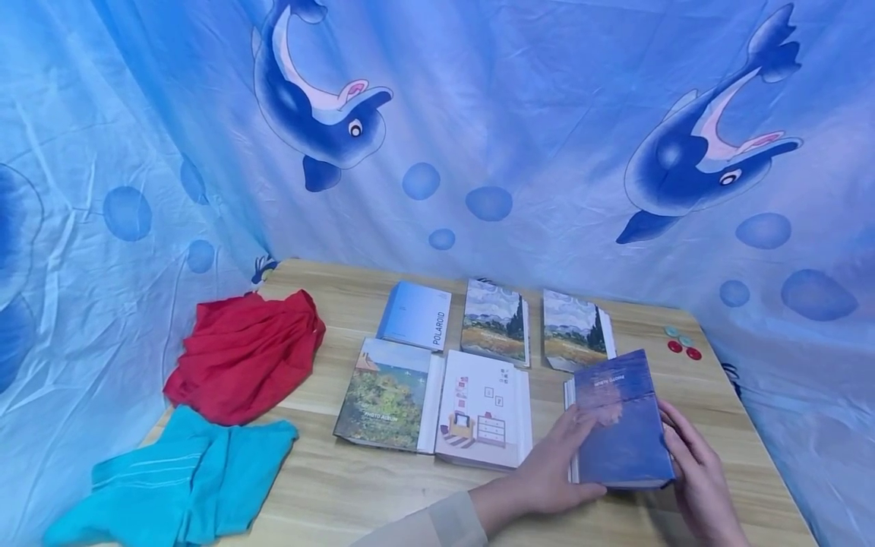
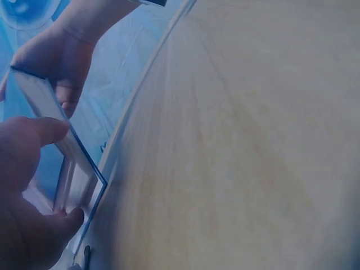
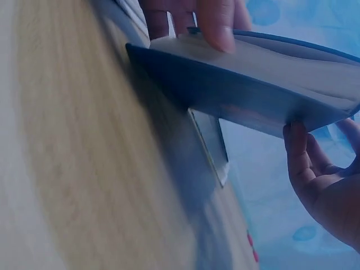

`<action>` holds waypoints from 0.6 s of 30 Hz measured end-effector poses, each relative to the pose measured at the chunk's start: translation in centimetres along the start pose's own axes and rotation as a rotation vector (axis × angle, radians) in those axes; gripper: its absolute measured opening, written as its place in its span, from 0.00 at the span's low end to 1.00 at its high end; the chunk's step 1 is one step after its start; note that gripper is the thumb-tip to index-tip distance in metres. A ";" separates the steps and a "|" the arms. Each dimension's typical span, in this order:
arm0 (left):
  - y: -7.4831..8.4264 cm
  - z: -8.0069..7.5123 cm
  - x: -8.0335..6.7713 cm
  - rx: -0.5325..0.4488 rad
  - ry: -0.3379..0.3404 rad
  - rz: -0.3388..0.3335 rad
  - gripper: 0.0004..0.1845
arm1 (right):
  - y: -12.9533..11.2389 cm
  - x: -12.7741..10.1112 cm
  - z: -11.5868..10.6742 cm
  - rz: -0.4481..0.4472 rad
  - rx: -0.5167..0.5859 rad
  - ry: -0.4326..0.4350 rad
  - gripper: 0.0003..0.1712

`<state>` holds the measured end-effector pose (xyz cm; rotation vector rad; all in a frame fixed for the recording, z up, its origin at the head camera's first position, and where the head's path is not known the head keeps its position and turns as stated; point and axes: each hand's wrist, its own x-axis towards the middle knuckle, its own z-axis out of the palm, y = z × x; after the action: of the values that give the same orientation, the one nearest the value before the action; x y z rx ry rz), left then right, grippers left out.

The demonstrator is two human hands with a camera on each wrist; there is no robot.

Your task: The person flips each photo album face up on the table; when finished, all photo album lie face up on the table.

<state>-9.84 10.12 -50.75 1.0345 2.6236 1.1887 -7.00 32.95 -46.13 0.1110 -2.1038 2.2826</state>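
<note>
A dark blue photo album (image 1: 618, 425) is held tilted above the right side of the table, its pages' edge visible in the right wrist view. My left hand (image 1: 547, 463) grips its left side, with the thumb by the near edge and the fingers over the cover. My right hand (image 1: 700, 475) holds the opposite side, and its fingertips (image 3: 295, 138) touch a cover. In the left wrist view the left hand (image 2: 28, 185) partly hides the album. Left of it lies a white album (image 1: 485, 410) with a drawn room, beside a garden-picture album (image 1: 386, 403).
Behind them lie a blue Polaroid album (image 1: 417, 315) and two matching landscape albums (image 1: 494, 323), (image 1: 577, 330). Red and green discs (image 1: 683, 343) sit near the table's right edge. A red cloth (image 1: 246, 357) and a turquoise cloth (image 1: 184, 479) lie at left. Dolphin-print curtains surround the wooden table.
</note>
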 end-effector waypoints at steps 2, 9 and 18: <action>0.0 -0.1 0.0 -0.012 -0.004 0.002 0.52 | -0.2 0.2 0.5 -0.035 -0.017 -0.001 0.27; 0.3 -0.8 -0.1 -0.006 0.005 0.017 0.52 | -0.1 0.7 1.9 -0.164 -0.016 -0.052 0.27; 0.5 -1.6 -0.4 0.037 0.059 0.019 0.51 | 0.0 1.6 3.3 -0.022 -0.139 0.006 0.28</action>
<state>-9.82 9.10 -49.31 1.0486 2.6966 1.1969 -8.54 29.58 -45.70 0.1227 -2.2385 2.1140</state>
